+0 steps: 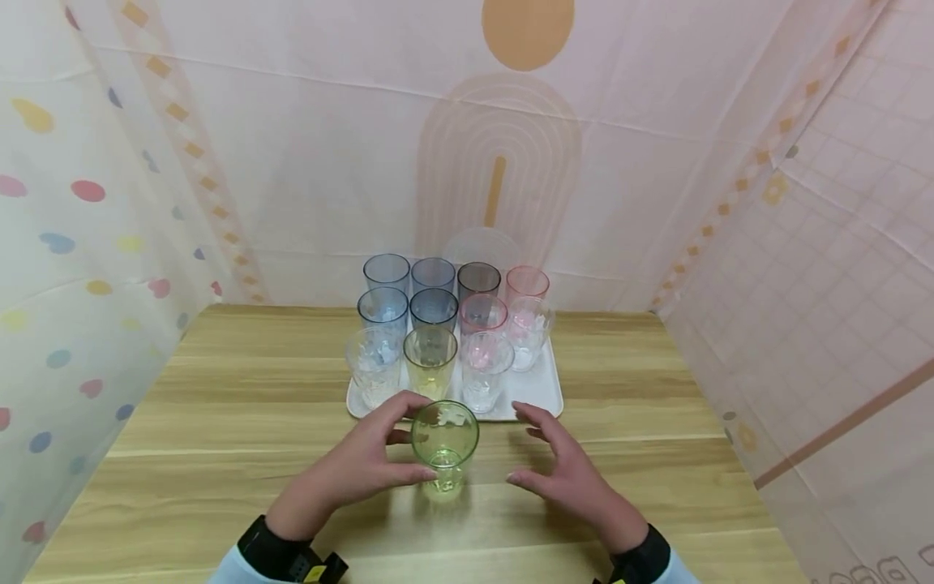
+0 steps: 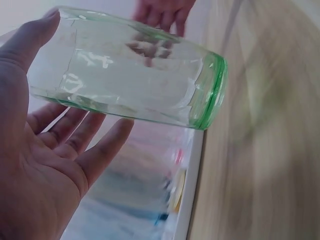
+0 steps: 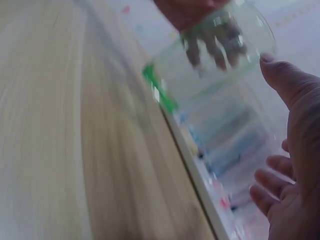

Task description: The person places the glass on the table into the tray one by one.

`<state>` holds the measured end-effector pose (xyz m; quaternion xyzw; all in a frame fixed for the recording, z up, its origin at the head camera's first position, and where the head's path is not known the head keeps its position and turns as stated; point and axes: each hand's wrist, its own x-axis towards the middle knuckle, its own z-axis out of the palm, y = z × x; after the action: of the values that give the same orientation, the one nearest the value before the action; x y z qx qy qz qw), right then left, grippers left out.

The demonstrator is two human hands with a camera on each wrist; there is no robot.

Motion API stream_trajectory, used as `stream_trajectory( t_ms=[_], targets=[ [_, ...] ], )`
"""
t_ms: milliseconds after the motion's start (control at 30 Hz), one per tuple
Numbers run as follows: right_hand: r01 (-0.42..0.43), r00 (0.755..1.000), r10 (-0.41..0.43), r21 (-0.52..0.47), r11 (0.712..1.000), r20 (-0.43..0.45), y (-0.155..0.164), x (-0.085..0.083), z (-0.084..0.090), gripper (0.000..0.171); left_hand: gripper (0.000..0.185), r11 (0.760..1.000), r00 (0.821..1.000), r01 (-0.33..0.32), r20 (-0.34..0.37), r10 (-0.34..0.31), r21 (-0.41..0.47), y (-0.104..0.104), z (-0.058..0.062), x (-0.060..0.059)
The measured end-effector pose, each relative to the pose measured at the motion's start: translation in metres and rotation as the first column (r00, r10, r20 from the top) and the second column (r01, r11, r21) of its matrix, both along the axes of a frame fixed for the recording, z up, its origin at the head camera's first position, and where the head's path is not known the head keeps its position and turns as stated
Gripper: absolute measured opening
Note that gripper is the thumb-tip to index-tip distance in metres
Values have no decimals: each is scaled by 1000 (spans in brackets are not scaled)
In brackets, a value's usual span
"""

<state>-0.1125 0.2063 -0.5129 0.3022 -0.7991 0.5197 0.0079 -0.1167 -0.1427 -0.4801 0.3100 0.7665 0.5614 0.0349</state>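
Note:
A clear green drinking glass (image 1: 447,442) stands upright in front of the tray. My left hand (image 1: 357,464) holds it from the left, thumb on the near side and fingers on the far side. In the left wrist view, the thumb and fingers lie along the wall of the green glass (image 2: 120,75), and its thick base is clear of the wooden surface. To the right of the glass is my right hand (image 1: 567,477), apart from it, with thumb and fingers spread and nothing between them.
Behind the hands, a white tray (image 1: 541,399) carries several glasses in rows: blue glasses (image 1: 383,307) at left, a yellowish one (image 1: 430,365) in front, pink-rimmed ones (image 1: 527,282) at right. The wooden table (image 1: 241,389) ends at patterned curtains (image 1: 321,162).

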Motion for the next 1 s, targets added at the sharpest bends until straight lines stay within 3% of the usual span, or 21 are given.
stream_trajectory(
  t_ms=[333,700,867,933,1000],
  targets=[
    [-180,983,171,-141,974,-68,-41,1,17,95,70,999,999,46,2,-46,9,28,-1,-1],
    [-168,986,165,-148,975,-34,-47,3,13,90,74,998,997,57,-46,-58,-39,31,-1,3],
    [-100,995,103,-128,987,15,-45,6,13,93,85,991,995,-32,-101,19,-129,17,-4,8],
    [-66,997,70,-119,991,28,-42,7,13,93,88,972,986,-110,-146,81,-208,7,-7,11],
    [-39,999,43,-116,992,25,-38,7,13,92,91,933,968,-198,-207,140,-299,-5,-11,15]
  ],
)
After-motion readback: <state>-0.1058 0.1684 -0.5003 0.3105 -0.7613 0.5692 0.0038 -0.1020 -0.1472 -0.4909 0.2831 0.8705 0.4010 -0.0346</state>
